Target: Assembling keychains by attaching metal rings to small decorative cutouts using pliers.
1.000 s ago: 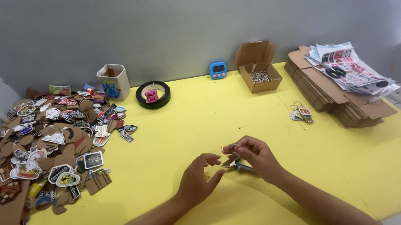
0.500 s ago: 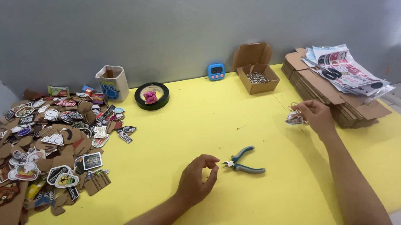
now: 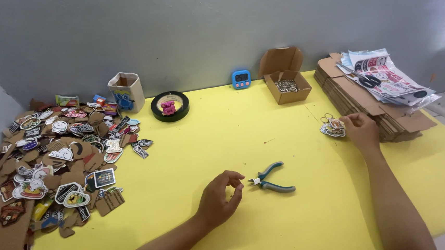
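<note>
My left hand [image 3: 221,194] rests on the yellow table [image 3: 286,136], its fingers curled to the thumb with nothing visible between them. Just to its right lie small pliers with blue-grey handles [image 3: 271,179], a short gap from my fingertips. My right hand [image 3: 361,129] reaches out to the right. Its fingertips are on a small pile of keychains with metal rings [image 3: 332,128], next to a stack of flat cardboard [image 3: 372,106]. Whether they grip one is not visible.
A big heap of sticker charms on cardboard backs [image 3: 52,158] fills the left side. Along the grey wall stand a paper cup [image 3: 125,91], a black tape roll holding a pink figure [image 3: 169,106], a blue timer [image 3: 241,79] and an open box of rings [image 3: 287,85]. Printed sheets [image 3: 386,74] top the cardboard stack.
A second ago both hands worked together at the pliers. My right hand then let the pliers lie on the table and moved right to the keychain pile, where it stays. My left hand barely moved.
</note>
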